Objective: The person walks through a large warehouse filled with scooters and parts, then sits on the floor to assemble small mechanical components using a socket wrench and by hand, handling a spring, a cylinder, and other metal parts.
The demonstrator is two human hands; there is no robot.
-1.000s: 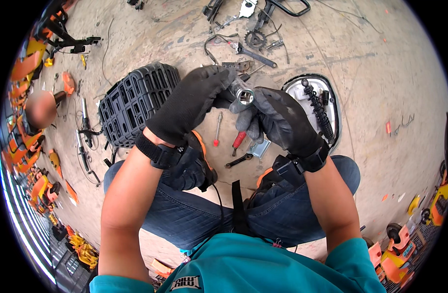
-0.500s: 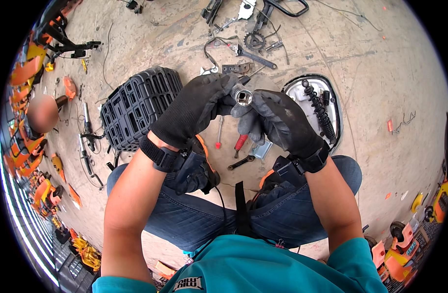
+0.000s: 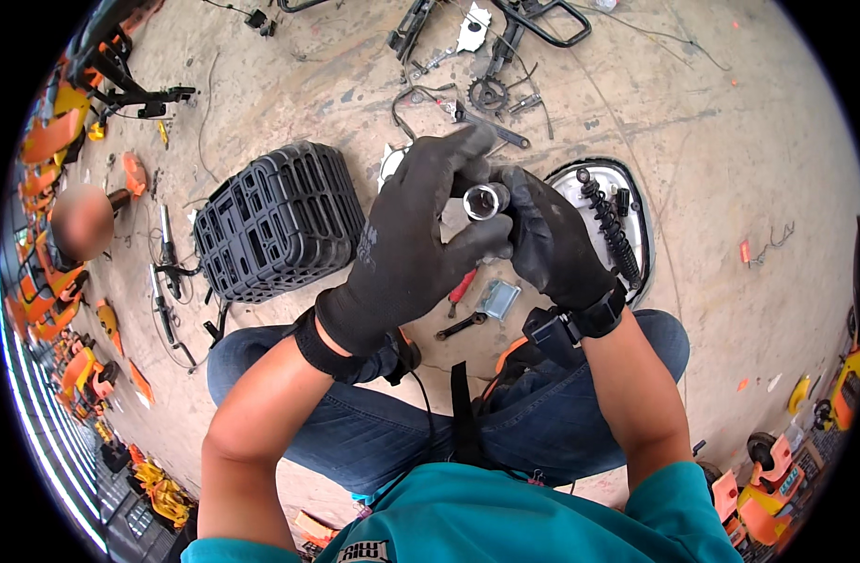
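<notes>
A shiny metal socket [image 3: 486,201] sits between my two black-gloved hands, its wide round opening facing up. My right hand [image 3: 554,233] is closed on it, fingers curled along its right side. My left hand [image 3: 413,223] is around the other side, its thumb below the socket and its forefinger above, spread apart. Whether the left fingers touch the socket is partly hidden. On the floor beneath are a red-handled tool [image 3: 462,285], a small clear-blue packet [image 3: 498,299] and a short dark metal arm [image 3: 461,326].
A black plastic basket [image 3: 280,223] lies on the left. To the right, a pale black-rimmed tray [image 3: 644,225] holds a shock absorber [image 3: 610,228]. Beyond my hands are an adjustable wrench [image 3: 501,131] and a chainring [image 3: 488,95]. Another person [image 3: 83,223] is at far left.
The socket has turned over: its square hole faced up before, and now its wide opening does. My left hand has opened from its grip, thumb and forefinger spreading around it.
</notes>
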